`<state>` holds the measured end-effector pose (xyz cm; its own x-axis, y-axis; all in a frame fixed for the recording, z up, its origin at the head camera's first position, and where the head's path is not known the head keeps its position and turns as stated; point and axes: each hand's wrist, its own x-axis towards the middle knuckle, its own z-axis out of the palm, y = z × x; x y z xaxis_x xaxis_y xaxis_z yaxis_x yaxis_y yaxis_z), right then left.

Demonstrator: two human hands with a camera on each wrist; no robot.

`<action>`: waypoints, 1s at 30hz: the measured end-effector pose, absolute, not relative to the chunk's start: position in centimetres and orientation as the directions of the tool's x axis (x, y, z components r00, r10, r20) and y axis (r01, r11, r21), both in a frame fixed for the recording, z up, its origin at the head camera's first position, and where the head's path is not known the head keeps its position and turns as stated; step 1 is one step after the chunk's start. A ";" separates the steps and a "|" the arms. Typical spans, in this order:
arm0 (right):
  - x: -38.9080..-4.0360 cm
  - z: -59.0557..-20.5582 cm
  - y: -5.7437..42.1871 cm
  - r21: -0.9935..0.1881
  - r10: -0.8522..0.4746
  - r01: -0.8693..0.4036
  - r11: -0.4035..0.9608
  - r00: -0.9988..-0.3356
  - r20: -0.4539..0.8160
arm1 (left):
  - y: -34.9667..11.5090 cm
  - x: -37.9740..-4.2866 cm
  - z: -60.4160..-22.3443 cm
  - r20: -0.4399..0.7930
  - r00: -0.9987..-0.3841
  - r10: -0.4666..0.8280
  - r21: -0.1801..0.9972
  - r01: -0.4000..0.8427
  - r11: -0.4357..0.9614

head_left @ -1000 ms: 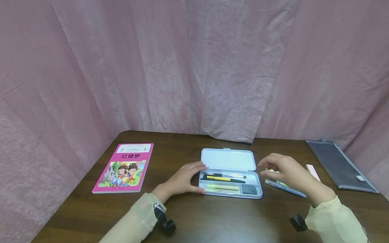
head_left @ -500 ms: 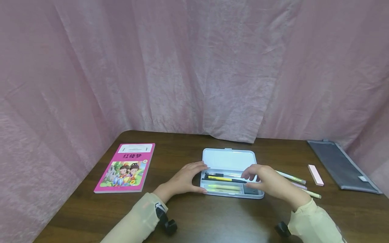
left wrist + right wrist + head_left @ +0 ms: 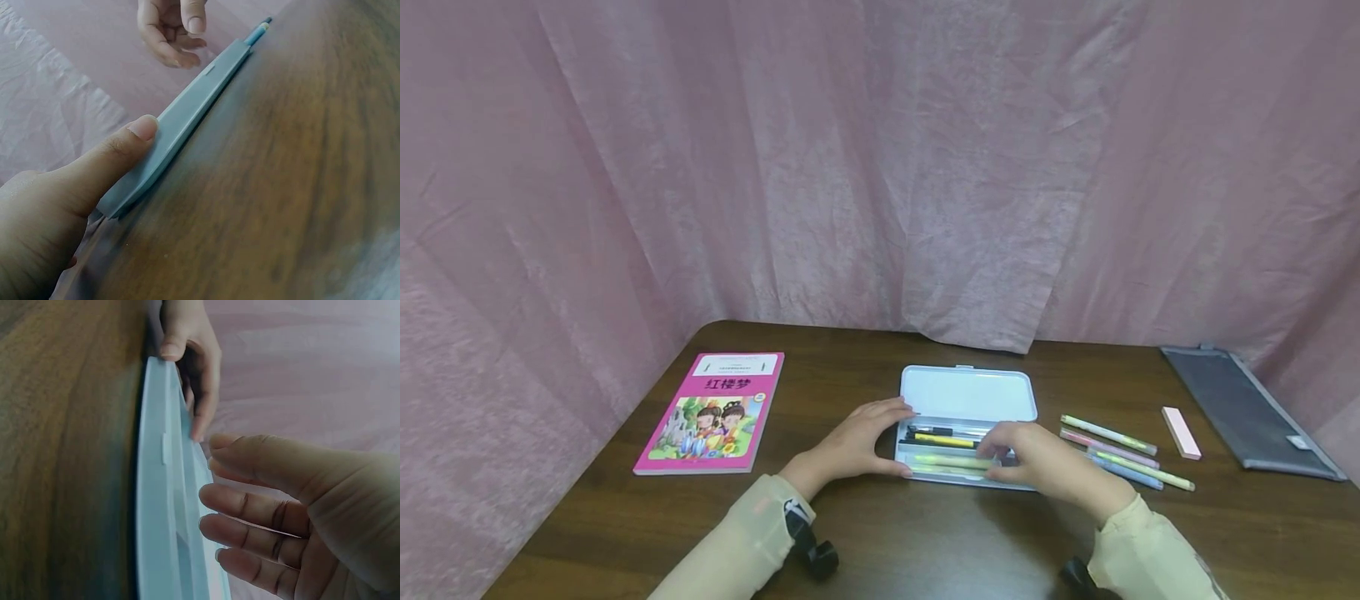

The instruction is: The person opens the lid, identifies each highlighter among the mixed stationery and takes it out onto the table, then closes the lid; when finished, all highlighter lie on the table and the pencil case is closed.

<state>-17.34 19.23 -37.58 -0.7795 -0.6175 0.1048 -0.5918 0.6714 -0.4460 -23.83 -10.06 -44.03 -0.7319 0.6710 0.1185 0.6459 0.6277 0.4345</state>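
Observation:
A pale blue pencil case lies open on the table, its lid folded back. My left hand holds its left end, with the thumb on the near side and the fingers toward the hinge. Inside, a yellow and black pen lies behind yellow-green sticks in the front compartment. Over the right part of the case hovers my right hand; its fingers are loosely bent and apart, with nothing between them in the right wrist view. That hand hides the dark grey block in the right compartment.
Right of the case lie several markers, among them a pink one and a blue one. Beyond them are a white-pink bar and a grey mesh pouch. A pink book lies at left.
My right hand has moved left from the markers to over the case, then slightly nearer its front compartment. The markers behind it now show. The left hand stays at the case's end.

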 end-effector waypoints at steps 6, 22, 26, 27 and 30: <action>-17.5 -38.1 18.5 -0.391 -0.658 -0.644 0.657 -0.744 0.120 | -10.0 -23.9 -44.0 0.117 -0.731 0.672 0.438 0.645 0.626; -17.2 -38.5 17.5 -0.367 -0.654 -0.618 0.695 -0.755 0.031 | -10.0 -23.9 -43.9 0.122 -0.729 0.674 0.436 0.649 0.623; -17.2 -38.6 17.4 -0.368 -0.652 -0.612 0.699 -0.758 0.023 | -10.0 -23.8 -43.9 0.122 -0.730 0.673 0.438 0.648 0.623; -17.2 -38.6 17.3 -0.372 -0.649 -0.608 0.702 -0.761 0.020 | -10.0 -23.8 -43.9 0.122 -0.730 0.672 0.438 0.647 0.624; -17.3 -38.7 17.3 -0.373 -0.648 -0.606 0.702 -0.761 0.019 | -10.0 -23.8 -44.0 0.120 -0.730 0.673 0.435 0.648 0.626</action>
